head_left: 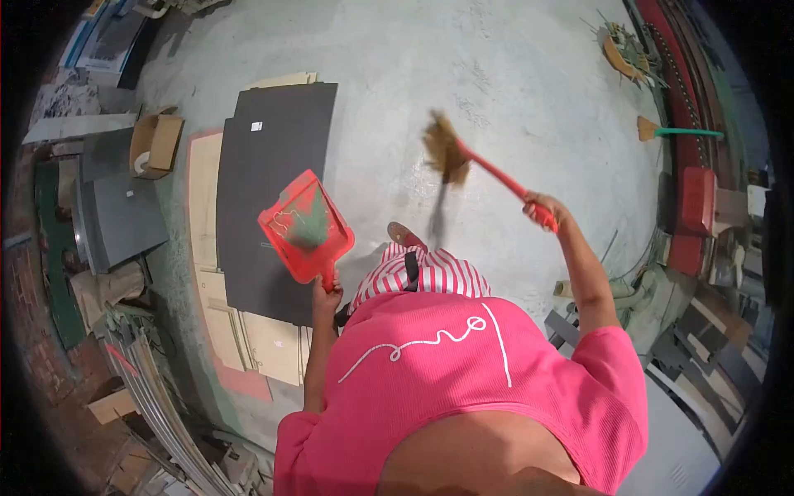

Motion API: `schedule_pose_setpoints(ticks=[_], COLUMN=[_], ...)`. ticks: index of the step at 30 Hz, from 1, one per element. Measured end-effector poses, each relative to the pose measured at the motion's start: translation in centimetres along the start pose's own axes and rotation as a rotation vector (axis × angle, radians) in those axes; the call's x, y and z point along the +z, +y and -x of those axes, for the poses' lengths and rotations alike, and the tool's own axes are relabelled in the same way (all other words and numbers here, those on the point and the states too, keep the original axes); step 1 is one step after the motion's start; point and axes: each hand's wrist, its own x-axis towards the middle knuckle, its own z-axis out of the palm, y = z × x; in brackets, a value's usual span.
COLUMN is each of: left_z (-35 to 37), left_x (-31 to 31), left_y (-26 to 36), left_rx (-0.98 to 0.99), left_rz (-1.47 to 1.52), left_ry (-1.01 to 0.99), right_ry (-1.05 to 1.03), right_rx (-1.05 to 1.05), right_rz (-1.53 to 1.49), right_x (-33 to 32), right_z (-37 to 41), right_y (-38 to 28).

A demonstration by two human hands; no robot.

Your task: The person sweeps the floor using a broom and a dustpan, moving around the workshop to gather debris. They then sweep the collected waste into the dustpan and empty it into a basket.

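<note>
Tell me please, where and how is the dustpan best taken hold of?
Grip the dustpan by its narrow handle, probably best from the side of the shirt, as the left hand does: this handle points back there, while the wide tray extends away.

From the chest (430, 368), the person's bare right hand (543, 212) lies toward one o'clock, fingers curled round in a closed grip. The bare right forearm (583, 269) reaches out from a short, bright pink knit sleeve (612, 372) and points to eleven o'clock. The bare left hand (327, 291) sits toward ten o'clock, lower and likewise clenched, its bare left forearm (321, 351) pointing to twelve.
</note>
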Motion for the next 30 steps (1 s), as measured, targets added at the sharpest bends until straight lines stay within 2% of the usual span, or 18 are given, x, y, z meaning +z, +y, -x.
schedule_pose_setpoints(ticks=[1, 2, 3, 5, 6, 8, 11, 13, 15, 17, 21, 23, 25, 26, 29, 30], left_z=[0.4, 0.9, -0.1, 1.6, 2.0, 3.0, 3.9, 4.0, 3.1, 2.5, 1.0, 0.6, 0.0, -0.2, 0.0, -1.9], left_x=[-0.6, -1.2, -0.8, -3.1, -4.1, -5.7, -6.6, -6.9, -7.6, -7.8, -7.3, -6.4, -5.4, -4.9, -2.5, -4.2], left_y=[-0.3, -0.4, 0.2, 0.5, 0.5, -0.5, -0.8, -1.3, -1.7, -1.8, -1.5, -1.3, -0.8, -0.5, -0.1, -0.1], left_rx=[0.01, 0.021, 0.039, 0.037, 0.061, 0.07, 0.097, 0.109, 0.132, 0.121, 0.069, 0.068, 0.041, 0.019, 0.038, 0.21], left_rz=[0.01, 0.017, 0.02, -0.032, -0.018, 0.002, 0.029, 0.049, 0.047, 0.104, 0.074, 0.101, 0.106, 0.11, 0.128, -0.082], left_ry=[0.046, 0.093, 0.073, 0.058, 0.073, 0.101, 0.124, 0.127, 0.123, 0.135, 0.127, 0.096, 0.105, 0.117, 0.055, -0.054], right_ry=[0.031, 0.15, 0.2, 0.26, 0.258, 0.374, 0.304, 0.295, 0.178, 0.134, 0.154, 0.147, 0.118, 0.18, 0.239, 0.324], right_rx=[-0.033, -0.139, -0.153, -0.173, -0.179, -0.361, -0.372, -0.28, -0.067, 0.04, 0.257, 0.317, 0.291, 0.321, 0.233, 0.237], right_rz=[-0.013, -0.021, -0.126, 0.27, 0.272, 0.415, 0.467, 0.54, 0.354, 0.369, 0.142, 0.193, 0.391, 0.108, 0.268, 0.187], right_x=[0.1, 0.5, 1.6, 3.3, 3.7, 3.0, 3.0, 3.4, 2.1, 3.4, 7.0, 5.9, 6.4, 6.7, 1.1, 0.2], right_z=[-0.4, -1.1, -2.5, -2.4, -2.5, -2.3, 0.7, 3.4, 4.1, 6.6, 11.6, 12.1, 13.3, 13.7, 11.6, 12.1], right_y=[-1.8, -3.3, -6.2, -6.9, -6.8, -6.4, -4.2, -1.5, 2.3, 6.7, 13.3, 17.5, 18.5, 18.3, 19.7, 19.2])
